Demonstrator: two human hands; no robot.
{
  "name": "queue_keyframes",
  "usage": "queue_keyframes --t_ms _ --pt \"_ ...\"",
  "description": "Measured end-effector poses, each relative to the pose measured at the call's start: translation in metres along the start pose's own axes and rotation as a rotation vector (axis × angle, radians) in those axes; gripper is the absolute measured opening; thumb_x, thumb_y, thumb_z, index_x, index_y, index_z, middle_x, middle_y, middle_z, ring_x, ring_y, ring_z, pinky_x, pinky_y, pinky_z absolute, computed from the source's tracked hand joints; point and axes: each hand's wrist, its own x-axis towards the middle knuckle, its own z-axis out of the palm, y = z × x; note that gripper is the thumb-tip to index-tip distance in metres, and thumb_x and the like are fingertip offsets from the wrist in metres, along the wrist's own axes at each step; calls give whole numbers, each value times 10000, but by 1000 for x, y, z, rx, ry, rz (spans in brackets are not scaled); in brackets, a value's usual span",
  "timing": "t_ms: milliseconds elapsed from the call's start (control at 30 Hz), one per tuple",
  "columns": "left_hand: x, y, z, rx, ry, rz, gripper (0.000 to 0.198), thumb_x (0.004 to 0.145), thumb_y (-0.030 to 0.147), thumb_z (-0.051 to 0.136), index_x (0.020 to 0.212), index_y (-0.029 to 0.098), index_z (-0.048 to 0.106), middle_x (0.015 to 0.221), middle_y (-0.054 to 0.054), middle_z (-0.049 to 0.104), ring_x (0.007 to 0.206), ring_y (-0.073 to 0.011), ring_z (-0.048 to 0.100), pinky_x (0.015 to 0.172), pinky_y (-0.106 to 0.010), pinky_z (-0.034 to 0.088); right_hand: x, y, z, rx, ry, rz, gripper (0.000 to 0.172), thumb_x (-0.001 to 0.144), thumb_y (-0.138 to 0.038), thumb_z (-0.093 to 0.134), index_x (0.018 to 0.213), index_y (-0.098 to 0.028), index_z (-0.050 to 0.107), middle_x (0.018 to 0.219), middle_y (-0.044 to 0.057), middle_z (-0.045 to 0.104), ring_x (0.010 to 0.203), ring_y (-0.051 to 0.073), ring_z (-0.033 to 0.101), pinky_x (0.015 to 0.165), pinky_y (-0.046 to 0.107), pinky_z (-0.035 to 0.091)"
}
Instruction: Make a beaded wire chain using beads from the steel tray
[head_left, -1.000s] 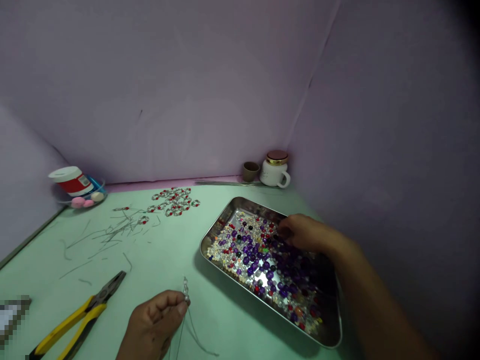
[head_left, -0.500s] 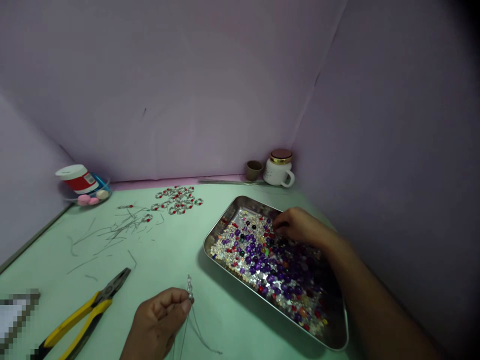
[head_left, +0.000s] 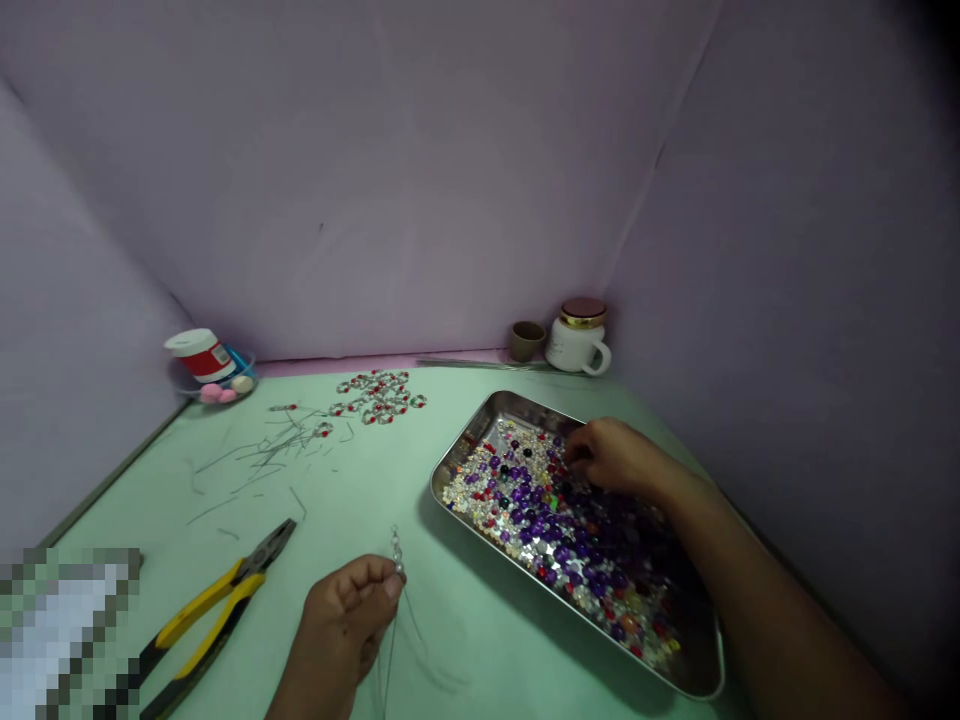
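My left hand (head_left: 351,615) is closed in a pinch on a beaded wire (head_left: 397,548); clear beads stick up above the fingertips and thin wire ends trail below. My right hand (head_left: 611,455) reaches into the far right side of a metal tray (head_left: 577,603). Its fingers are bent down among the loose beads (head_left: 525,515), which are purple, clear, red and dark. Whatever the right fingertips hold, if anything, is hidden. To the left of my left hand lie yellow-and-black pliers (head_left: 225,610), their jaws pointing away from me.
Finished-looking rings of clear and red beads (head_left: 386,398) lie near the back, beside scattered wire pieces (head_left: 277,450). Along the back wall stand a lidded white mug (head_left: 576,345), a small brown cup (head_left: 527,341) and straight wires (head_left: 465,362). A red-and-white tub (head_left: 201,356) sits in a clear dish at left.
The whole view has shifted, so things appear farther right. My left hand still pinches the beaded wire, and my right hand stays among the beads with its fingers slightly more curled.
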Motion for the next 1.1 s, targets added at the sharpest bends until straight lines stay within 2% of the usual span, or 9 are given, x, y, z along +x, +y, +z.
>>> queue_keyframes --t_ms 100,200,267,333,467,567,667,900,1100 --pt "-1 5 -5 -77 -21 26 245 629 324 630 613 153 456 413 98 325 337 1 102 341 -164 30 -17 -29 -21 160 183 -14 143 656 -181 537 727 -164 660 650 45 658 593 170 579 547 253 410" --pt "-5 14 -11 -94 16 110 224 644 299 616 611 142 459 441 76 395 319 8 148 331 -156 44 -49 -75 -28 600 295 -75 103 630 -270 626 674 -178 636 598 36 630 519 144 549 465 234 413" --pt "-8 20 -15 -109 43 173 217 646 293 612 614 136 465 460 63 434 307 12 162 323 -152 52 -73 -107 -13 1003 110 -159 125 580 -273 687 597 -181 605 578 29 615 475 123 532 422 218 417" --pt "-11 25 -18 -126 67 228 208 643 282 610 613 132 469 461 59 449 295 14 173 315 -150 58 -94 -136 17 1358 -182 -210 145 573 -258 701 618 -174 591 589 19 612 433 97 521 401 207 417" --pt "-13 29 -22 -132 85 276 190 642 265 602 615 132 469 459 62 459 280 16 182 308 -149 60 -107 -170 83 1694 -485 -61 243 489 -255 761 640 -126 620 508 -2 584 403 66 509 388 165 378" --pt "-15 30 -21 -129 80 276 197 643 269 600 613 134 459 470 60 471 276 19 182 308 -149 63 -102 -174 109 1886 -431 117 264 509 -266 763 700 -122 651 569 9 613 449 81 551 463 204 441" --pt "-20 33 -18 -161 104 299 192 639 265 604 628 139 459 469 60 483 270 19 181 305 -150 65 -99 -170 116 1980 -375 258 236 522 -215 769 713 -127 662 633 22 638 512 80 564 547 228 470" --pt "-32 34 -10 -240 126 375 168 655 232 602 656 148 456 490 46 521 279 16 191 310 -150 68 -102 -167 121 2009 -378 255 238 532 -205 768 741 -132 679 651 35 655 554 109 592 613 288 486" --pt "-28 27 -7 -212 109 406 144 682 223 584 668 147 462 484 46 511 289 10 205 315 -154 81 -100 -168 121 2017 -366 296 231 524 -189 770 719 -116 673 633 40 662 519 107 596 560 266 499"
